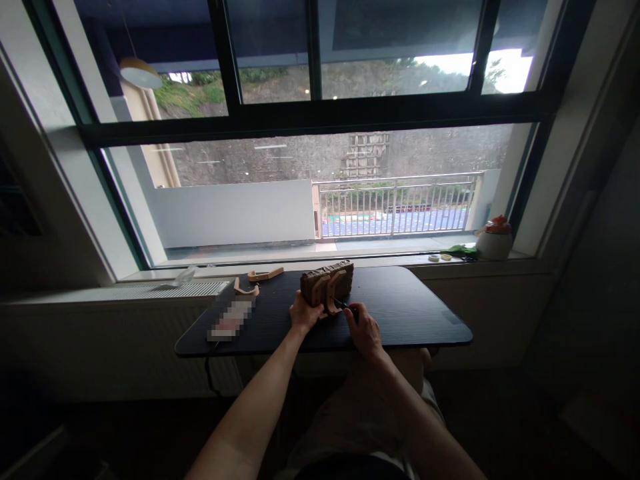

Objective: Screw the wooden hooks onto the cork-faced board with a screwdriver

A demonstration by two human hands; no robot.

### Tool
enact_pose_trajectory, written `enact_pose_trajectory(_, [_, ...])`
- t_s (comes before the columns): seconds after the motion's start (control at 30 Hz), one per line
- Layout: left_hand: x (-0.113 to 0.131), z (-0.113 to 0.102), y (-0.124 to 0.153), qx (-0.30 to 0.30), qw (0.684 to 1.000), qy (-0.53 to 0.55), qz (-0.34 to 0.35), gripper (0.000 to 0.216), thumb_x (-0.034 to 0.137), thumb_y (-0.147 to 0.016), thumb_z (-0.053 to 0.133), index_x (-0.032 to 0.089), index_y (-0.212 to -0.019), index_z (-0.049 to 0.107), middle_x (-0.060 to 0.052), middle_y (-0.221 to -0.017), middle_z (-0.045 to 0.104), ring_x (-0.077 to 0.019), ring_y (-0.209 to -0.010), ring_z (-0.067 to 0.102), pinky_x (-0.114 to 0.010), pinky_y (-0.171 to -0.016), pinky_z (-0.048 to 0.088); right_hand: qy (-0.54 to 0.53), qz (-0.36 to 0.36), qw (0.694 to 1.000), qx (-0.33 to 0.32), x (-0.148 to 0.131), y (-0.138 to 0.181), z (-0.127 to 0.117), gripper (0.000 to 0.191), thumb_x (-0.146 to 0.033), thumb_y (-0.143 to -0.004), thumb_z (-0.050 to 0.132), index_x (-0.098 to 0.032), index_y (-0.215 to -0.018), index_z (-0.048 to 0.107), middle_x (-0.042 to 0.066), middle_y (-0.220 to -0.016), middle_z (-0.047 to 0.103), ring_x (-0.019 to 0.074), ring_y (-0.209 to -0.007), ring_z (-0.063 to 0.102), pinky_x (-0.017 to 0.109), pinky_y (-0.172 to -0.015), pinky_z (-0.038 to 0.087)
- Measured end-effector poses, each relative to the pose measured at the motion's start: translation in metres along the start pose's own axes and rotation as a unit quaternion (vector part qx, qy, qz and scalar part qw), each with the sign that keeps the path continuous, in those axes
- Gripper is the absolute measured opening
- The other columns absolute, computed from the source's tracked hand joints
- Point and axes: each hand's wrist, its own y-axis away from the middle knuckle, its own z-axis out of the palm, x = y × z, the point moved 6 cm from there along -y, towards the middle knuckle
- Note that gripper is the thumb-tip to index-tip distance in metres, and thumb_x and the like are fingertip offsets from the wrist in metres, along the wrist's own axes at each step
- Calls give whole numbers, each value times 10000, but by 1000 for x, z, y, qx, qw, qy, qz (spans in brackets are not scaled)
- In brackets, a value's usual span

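Observation:
A brown wooden model block (327, 283) with curved plywood parts stands on the dark tabletop (410, 313) below the window. My left hand (304, 313) is wrapped round its left end and holds it. My right hand (364, 328) is closed on a small dark tool (346, 307) whose tip touches the block's front side. Two loose curved wooden pieces (265, 273) (246, 290) lie on the table to the left of the block.
A blurred-out flat object (230, 320) lies at the table's left end. On the sill to the right stand a white jar with an orange lid (495, 239), tape rolls (440, 257) and something green. A radiator grille (165, 291) runs left.

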Motion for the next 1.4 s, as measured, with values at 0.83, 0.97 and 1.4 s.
enact_pose_trajectory(0.83, [3,-4,2,-4,1000,5,-5,525,386,-643,667,210,-1076,430,-65,-1024,653,-256,-1026,610,-331,-854,445,-20,-11,999,32,-4,2,-5,319,-301,-794,446,-210,-1094,509,43,-917,650,194,-795,612,292,-701,417])
enact_pose_trajectory(0.97, [3,-3,2,-2,1000,5,-4,518,385,-643,669,215,-1068,427,-62,-1023,653,-256,-1016,614,-332,-851,445,-30,-8,999,37,-2,2,-5,292,-321,-818,423,-213,-1075,509,38,-899,664,190,-789,619,293,-708,424])
enact_pose_trajectory(1.4, [3,-5,3,-6,1000,9,-5,513,383,-656,673,220,-1079,434,-51,-1036,655,-253,-1039,609,-323,-860,450,-18,4,1000,17,-1,0,-2,331,-336,-813,447,-233,-1122,503,31,-893,671,201,-766,632,294,-681,414])
